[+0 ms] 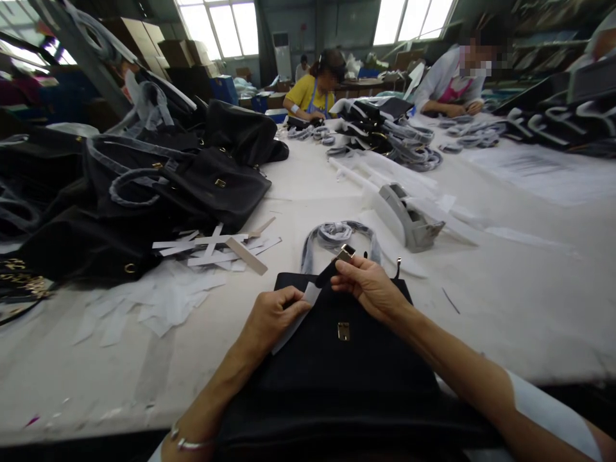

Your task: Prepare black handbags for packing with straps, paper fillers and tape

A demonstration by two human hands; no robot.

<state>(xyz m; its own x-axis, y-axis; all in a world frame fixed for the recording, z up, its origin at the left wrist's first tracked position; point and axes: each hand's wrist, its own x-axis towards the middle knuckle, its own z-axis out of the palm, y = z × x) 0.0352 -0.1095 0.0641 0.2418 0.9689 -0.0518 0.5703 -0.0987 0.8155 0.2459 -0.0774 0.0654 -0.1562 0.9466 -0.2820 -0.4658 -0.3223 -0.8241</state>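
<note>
A black handbag (356, 372) lies in front of me at the table's near edge, with a gold clasp plate (343, 331) on its front. My right hand (368, 282) pinches a black closure strap (327, 274) near its gold metal end (346, 252), holding it up over the bag's top. Closed around a strip of white paper (293, 327) is my left hand (276, 317), just left of the strap. The paper's upper end meets the strap's lower part; whether it wraps around cannot be made out. Behind the bag's top stands its plastic-wrapped handle (308, 251).
Black bags (206, 186) are heaped on the left. Near them lie card strips (245, 255) and white paper pieces (163, 298). A grey tape dispenser (409, 218) stands beyond the bag. Two people (312, 93) (447, 83) work across the table by stacked bag parts (380, 128).
</note>
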